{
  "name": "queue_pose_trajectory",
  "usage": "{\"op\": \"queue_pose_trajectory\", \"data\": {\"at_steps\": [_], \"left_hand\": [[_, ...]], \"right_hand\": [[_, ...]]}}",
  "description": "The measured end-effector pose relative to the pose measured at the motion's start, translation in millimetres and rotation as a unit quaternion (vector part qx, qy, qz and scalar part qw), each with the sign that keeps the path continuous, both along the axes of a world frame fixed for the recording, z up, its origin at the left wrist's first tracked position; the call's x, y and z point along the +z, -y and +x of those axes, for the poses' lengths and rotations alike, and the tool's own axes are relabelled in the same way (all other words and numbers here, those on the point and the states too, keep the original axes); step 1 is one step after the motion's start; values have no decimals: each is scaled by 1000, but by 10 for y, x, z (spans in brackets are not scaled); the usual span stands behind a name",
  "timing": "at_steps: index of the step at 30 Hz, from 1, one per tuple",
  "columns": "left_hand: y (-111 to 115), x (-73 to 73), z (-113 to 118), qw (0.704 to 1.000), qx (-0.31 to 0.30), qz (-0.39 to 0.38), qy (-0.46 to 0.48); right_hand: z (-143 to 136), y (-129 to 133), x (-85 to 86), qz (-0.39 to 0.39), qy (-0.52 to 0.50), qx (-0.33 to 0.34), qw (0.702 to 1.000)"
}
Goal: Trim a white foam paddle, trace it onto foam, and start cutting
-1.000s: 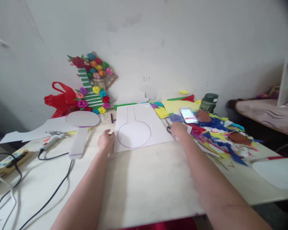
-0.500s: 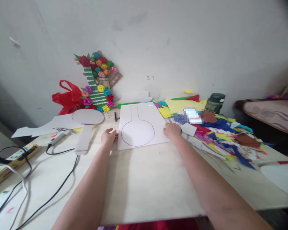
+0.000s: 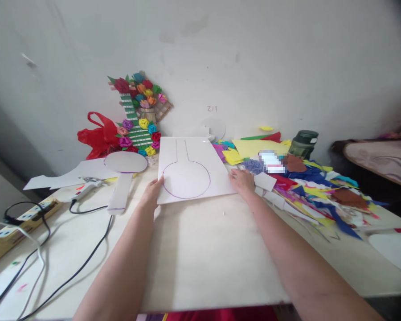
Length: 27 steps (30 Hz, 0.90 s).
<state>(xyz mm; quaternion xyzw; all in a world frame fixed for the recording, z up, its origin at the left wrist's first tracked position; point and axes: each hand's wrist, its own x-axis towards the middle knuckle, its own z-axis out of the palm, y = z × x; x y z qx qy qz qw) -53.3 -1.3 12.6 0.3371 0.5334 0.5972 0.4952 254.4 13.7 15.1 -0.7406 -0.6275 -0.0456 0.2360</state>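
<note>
My left hand (image 3: 153, 191) is closed on the left edge of a white sheet of card (image 3: 190, 174), its thumb near the top face. My right hand (image 3: 242, 182) grips the right edge near the front corner, fingers curled under and partly hidden. On the card a purple line traces a large circle with a long narrow neck. The card's left side looks slightly raised off the table (image 3: 200, 258). To the left of my left hand lies a white cut-out with a round head (image 3: 126, 162) and a straight handle (image 3: 120, 194).
At left are a glue gun (image 3: 85, 189), a power strip (image 3: 26, 223) and loose cords. A flower-covered craft piece (image 3: 137, 116) and a red plastic bag (image 3: 98, 136) stand by the wall. Coloured scraps (image 3: 321, 191), a blurred-out phone (image 3: 272, 161) and a green bottle (image 3: 302, 143) are at right.
My left hand has moved from beside the card to grasp its left edge. The card has shifted left and its left side has risen, covering the dark pen behind it.
</note>
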Motion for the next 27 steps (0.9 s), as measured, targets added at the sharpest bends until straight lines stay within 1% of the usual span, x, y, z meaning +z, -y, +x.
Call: {"op": "queue_pose_trajectory", "data": {"at_steps": [4,7,9,11,14,17,19,21,23,25,27], "left_hand": [[-15,-27,-140,999,-7,38,-5],[-18,-36,-182,999,-8,43,-15],[-28,-37,-204,999,5,45,-22],[-42,-27,-232,998,30,60,-19],[-54,13,-279,989,101,105,-4],[-53,65,-323,968,178,179,0],[-52,89,-349,952,209,222,-8],[-54,99,-370,946,232,226,-36],[-60,100,-388,945,250,200,-67],[-68,96,-404,947,254,178,-84],[-79,93,-421,948,251,180,-81]], "right_hand": [[-26,-31,-45,38,-1,7,999],[-44,-26,-56,54,-3,13,998],[-52,-11,-45,63,-7,24,998],[-63,6,-27,64,-9,35,997],[-93,19,-13,56,-11,47,997],[-154,14,-33,32,-11,60,998],[-214,7,-58,14,-6,78,997],[-285,0,-86,4,5,105,994],[-361,-7,-109,-2,24,135,991],[-438,-19,-123,-10,49,164,985],[-517,-38,-127,-18,75,194,978]]}}
